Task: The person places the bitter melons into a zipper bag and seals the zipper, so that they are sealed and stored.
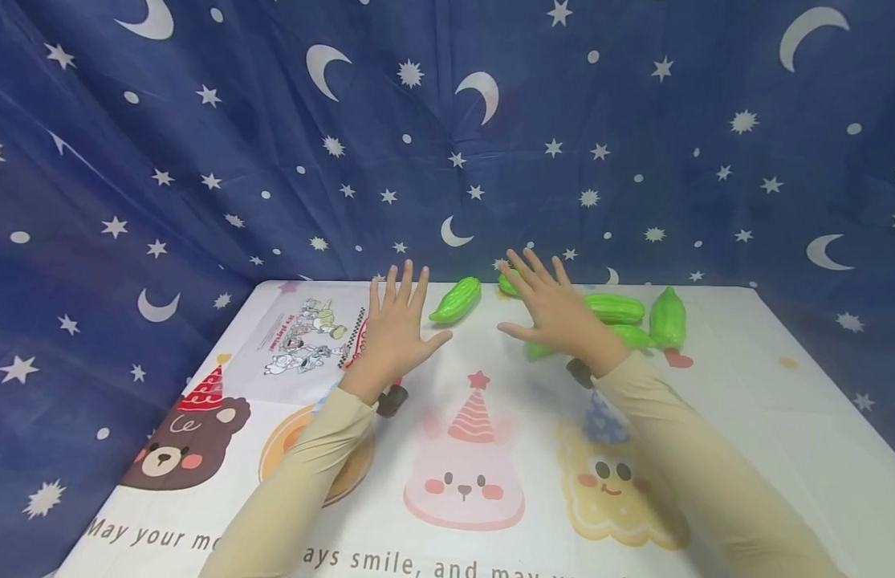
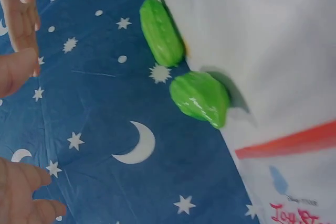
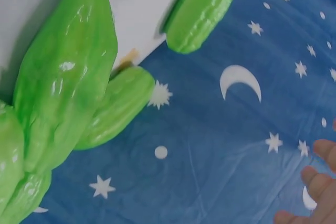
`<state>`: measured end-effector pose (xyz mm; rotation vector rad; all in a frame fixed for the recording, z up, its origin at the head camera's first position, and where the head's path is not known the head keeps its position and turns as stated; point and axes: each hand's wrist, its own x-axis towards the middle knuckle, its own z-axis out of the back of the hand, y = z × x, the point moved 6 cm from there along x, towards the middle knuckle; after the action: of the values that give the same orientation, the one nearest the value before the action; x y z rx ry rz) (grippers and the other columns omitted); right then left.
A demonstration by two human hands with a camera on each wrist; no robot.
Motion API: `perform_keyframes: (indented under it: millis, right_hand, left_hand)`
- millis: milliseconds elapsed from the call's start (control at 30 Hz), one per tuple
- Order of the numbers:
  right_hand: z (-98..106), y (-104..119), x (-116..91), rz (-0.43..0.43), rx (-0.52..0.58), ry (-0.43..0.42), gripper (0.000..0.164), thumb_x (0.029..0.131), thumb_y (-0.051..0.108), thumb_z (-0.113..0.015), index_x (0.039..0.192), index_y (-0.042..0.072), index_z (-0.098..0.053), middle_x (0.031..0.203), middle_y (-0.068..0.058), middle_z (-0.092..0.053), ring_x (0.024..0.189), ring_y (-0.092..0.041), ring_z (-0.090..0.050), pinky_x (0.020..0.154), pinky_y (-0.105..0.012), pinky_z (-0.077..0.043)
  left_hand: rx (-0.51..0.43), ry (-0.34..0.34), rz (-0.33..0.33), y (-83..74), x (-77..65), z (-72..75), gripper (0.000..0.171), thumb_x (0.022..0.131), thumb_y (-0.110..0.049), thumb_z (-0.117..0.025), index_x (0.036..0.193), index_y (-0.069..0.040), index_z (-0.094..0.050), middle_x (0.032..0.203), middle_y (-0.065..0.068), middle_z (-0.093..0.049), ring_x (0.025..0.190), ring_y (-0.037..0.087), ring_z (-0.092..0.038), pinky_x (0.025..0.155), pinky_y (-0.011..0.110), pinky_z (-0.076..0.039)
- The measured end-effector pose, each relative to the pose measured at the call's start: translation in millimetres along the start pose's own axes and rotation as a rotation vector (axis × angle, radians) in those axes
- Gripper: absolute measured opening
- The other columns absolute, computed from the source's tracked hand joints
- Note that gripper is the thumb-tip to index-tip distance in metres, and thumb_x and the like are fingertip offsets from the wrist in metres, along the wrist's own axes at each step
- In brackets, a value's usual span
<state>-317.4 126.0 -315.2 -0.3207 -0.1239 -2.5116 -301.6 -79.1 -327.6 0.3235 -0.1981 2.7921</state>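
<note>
Green gourds (image 1: 613, 309) lie loose on the surface (image 1: 750, 401), while the left grip (image 1: 396, 329) and right grip (image 1: 555, 313) are spread wide, holding nothing.
One lone gourd (image 1: 457, 301) sits near the far edge, between the two grips and touching no neighbour; the others gather around and beyond the right grip, which partly hides them. With nothing pinched, their own weight presumably keeps them put. Some in the cluster appear to rest against one another, which likely stops such rounded shapes from rolling.
</note>
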Motion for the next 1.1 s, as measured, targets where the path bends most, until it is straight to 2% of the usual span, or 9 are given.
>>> perform_keyframes:
  millis: [200,333,533,667,900,1100]
  right_hand:
    - [-9.8,14.8,16.2,0.128,-0.02,-0.016,0.084,0.087,0.053,-0.054,0.15,0.012,-0.018,0.159,-0.009,-0.009,0.147,-0.032,-0.007,0.115,-0.06,-0.003]
    - [-18.4,24.0,29.0,0.202,-0.04,0.008,0.083,0.087,0.052,-0.053,0.15,0.012,-0.018,0.159,-0.01,-0.011,0.147,-0.032,-0.008,0.116,-0.059,-0.002]
    - [-38.1,39.3,48.5,0.295,-0.096,0.032,0.081,0.089,0.052,-0.051,0.15,0.01,-0.019,0.158,-0.012,-0.015,0.147,-0.031,-0.01,0.116,-0.06,-0.005]
    - [-50.4,50.1,58.6,0.323,-0.092,0.06,0.078,0.09,0.051,-0.049,0.15,0.01,-0.02,0.158,-0.011,-0.014,0.147,-0.03,-0.011,0.116,-0.059,-0.008]
    - [-69.0,63.0,73.8,0.37,-0.086,0.084,0.075,0.091,0.044,-0.053,0.149,0.01,-0.022,0.157,-0.012,-0.018,0.146,-0.029,-0.013,0.115,-0.06,-0.009]
    - [-81.8,70.7,84.5,0.395,-0.107,0.107,0.072,0.092,0.043,-0.051,0.149,0.01,-0.023,0.157,-0.011,-0.02,0.146,-0.029,-0.014,0.116,-0.059,-0.008]
  left_hand:
    - [0.009,-0.003,0.004,10.6,-7.7,-4.7,0.095,0.084,-0.058,-0.054,0.151,-0.01,-0.007,0.158,0.016,-0.002,0.147,0.034,0.004,0.117,0.056,0.0]
    - [-0.004,-0.006,-0.005,15.9,-13.3,-11.1,0.094,0.085,-0.055,-0.055,0.151,-0.008,-0.008,0.158,0.017,-0.002,0.147,0.034,0.005,0.117,0.056,0.001]
    - [0.018,0.032,0.003,26.0,-19.5,-22.3,0.093,0.085,-0.053,-0.055,0.151,-0.005,-0.009,0.158,0.018,-0.001,0.146,0.034,0.004,0.117,0.056,0.003]
    - [0.036,0.051,0.0,33.1,-21.5,-29.4,0.093,0.084,-0.05,-0.058,0.15,-0.004,-0.012,0.157,0.019,-0.005,0.146,0.036,-0.001,0.117,0.057,0.001]
    - [0.084,0.122,0.013,49.4,-22.2,-40.1,0.094,0.085,-0.053,-0.057,0.151,-0.005,-0.01,0.158,0.018,-0.006,0.147,0.035,-0.001,0.117,0.055,0.001]
    - [0.066,0.156,0.009,59.1,-23.0,-44.8,0.093,0.084,-0.052,-0.057,0.15,-0.003,-0.013,0.157,0.019,-0.007,0.146,0.036,-0.002,0.117,0.056,0.001]
